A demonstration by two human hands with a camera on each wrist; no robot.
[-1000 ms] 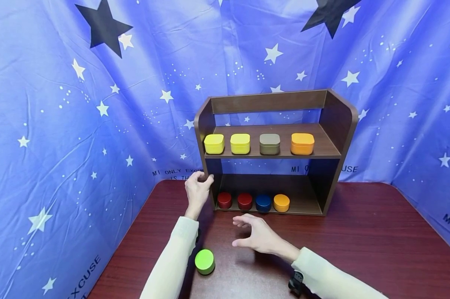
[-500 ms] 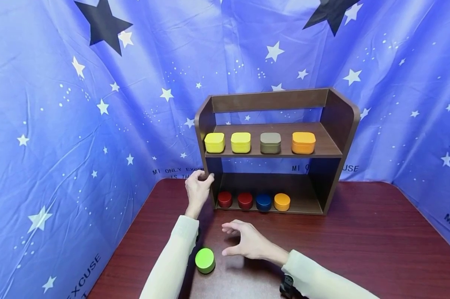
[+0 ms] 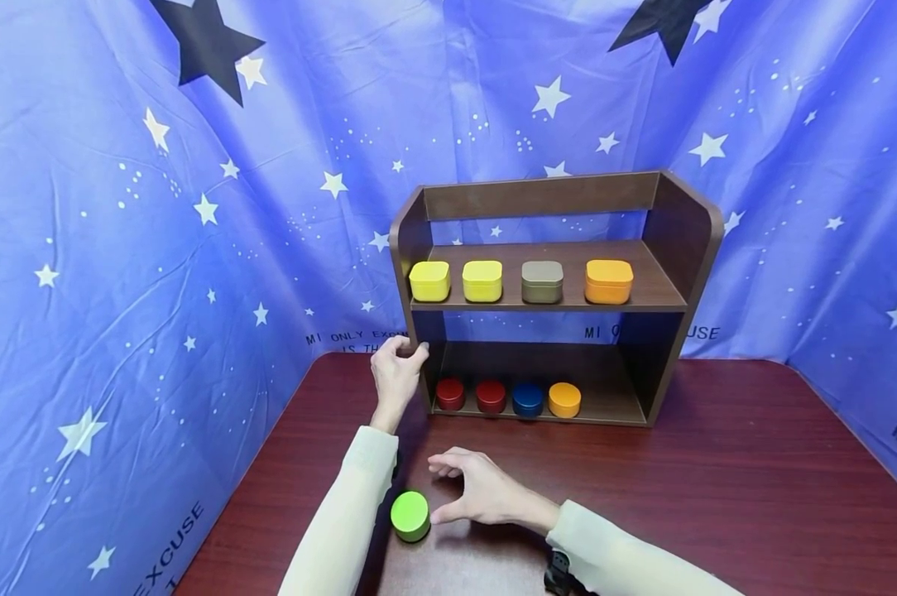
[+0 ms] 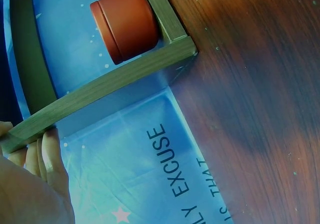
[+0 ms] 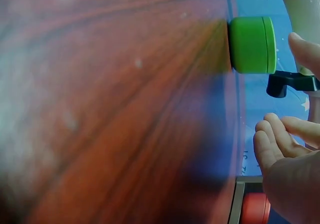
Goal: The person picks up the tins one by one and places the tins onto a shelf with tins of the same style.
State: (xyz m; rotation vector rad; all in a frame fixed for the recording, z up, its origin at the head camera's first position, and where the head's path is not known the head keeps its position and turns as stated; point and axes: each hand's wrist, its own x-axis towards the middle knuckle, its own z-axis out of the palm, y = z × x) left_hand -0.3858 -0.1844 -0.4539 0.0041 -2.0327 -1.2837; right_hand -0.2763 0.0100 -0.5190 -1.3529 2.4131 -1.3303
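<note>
My left hand [image 3: 396, 379] grips the left side board of a brown two-tier shelf [image 3: 538, 323]. In the left wrist view, the fingers [image 4: 54, 159] lie along one face of that board. A round, lidded green tin [image 3: 410, 517] stands upright on the table, close to my left forearm. Just right of it is my right hand [image 3: 478, 490], thumb and fingers spread apart and holding nothing. From the right wrist view, the green tin [image 5: 252, 45] is apart from the fingers [image 5: 272, 139].
The upper tier carries two yellow square tins [image 3: 482, 281], a grey-green one [image 3: 542, 282] and an orange one [image 3: 608, 282]. Below stand two red round tins [image 3: 490, 397], a blue one [image 3: 527, 401] and a yellow-orange one [image 3: 564, 401]. A starry blue curtain [image 3: 270, 207] surrounds the table [image 3: 754, 480].
My right hand has moved left and toward me, nearing the green tin. The left hand keeps its grip on the shelf. The head view has shifted slightly.
</note>
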